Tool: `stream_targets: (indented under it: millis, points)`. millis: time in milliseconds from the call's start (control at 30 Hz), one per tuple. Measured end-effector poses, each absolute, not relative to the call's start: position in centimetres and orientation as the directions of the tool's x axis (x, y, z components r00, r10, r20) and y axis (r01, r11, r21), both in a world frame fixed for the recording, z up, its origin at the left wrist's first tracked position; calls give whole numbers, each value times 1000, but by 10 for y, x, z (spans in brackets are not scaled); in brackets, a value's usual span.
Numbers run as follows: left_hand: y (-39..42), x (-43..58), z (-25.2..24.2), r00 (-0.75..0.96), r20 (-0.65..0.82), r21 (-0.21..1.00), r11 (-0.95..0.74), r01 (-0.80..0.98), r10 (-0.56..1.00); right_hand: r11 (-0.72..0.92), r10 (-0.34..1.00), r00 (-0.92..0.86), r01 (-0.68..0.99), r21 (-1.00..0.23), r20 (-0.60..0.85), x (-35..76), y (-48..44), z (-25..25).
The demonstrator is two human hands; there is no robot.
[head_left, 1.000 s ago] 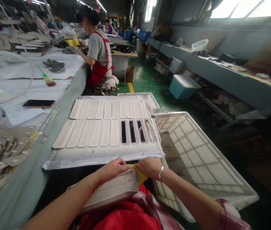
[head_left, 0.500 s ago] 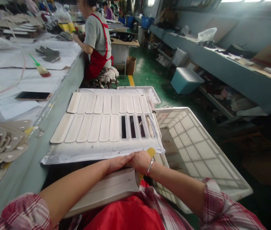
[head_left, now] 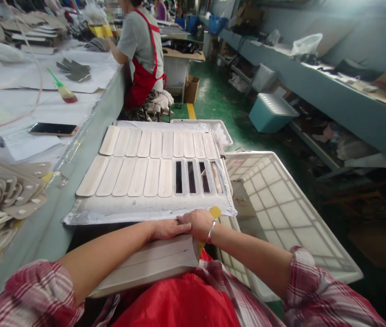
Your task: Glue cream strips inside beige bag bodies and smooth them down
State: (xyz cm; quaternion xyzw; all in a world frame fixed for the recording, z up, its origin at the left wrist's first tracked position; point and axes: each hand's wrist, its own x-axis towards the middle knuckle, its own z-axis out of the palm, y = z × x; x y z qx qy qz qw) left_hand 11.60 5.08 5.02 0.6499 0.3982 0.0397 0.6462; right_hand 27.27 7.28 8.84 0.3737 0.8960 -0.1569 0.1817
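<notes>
My left hand (head_left: 168, 228) reaches over a pale, flat-topped bundle or block (head_left: 152, 263) at my lap, its fingers curled down at the far edge and mostly hidden. Against it, my right hand (head_left: 197, 223) is closed around a flat yellow piece (head_left: 215, 212), whose rounded end sticks out beside the wrist; another yellow part shows below the hand. What the fingertips pinch is out of sight. Just beyond both hands lies a white-covered board (head_left: 152, 212) with two rows of pale rounded strips (head_left: 134, 177). Several slots at the near row's right end show dark openings.
A white plastic crate (head_left: 281, 204) stands at the right. On the left table are stacked grey pieces (head_left: 22, 190), a phone (head_left: 53, 129) and a glue bottle (head_left: 65, 93). A co-worker in a red apron (head_left: 145, 77) sits ahead. A teal bin (head_left: 269, 116) stands on the floor.
The view has shifted slightly. My left hand's thumb now lies more visibly against the right hand; both hands stay close together at the bundle's far edge.
</notes>
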Motion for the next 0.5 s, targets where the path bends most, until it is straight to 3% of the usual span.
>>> stream_targets:
  millis: [200,500]
  points:
    - [51,115,50,683,-513,842,153,517,520,686,606,-665,714,-137,-436,272,71,86]
    - [46,116,49,737,-469,863,73,500,486,656,655,-648,743,-133,-388,273,59,83]
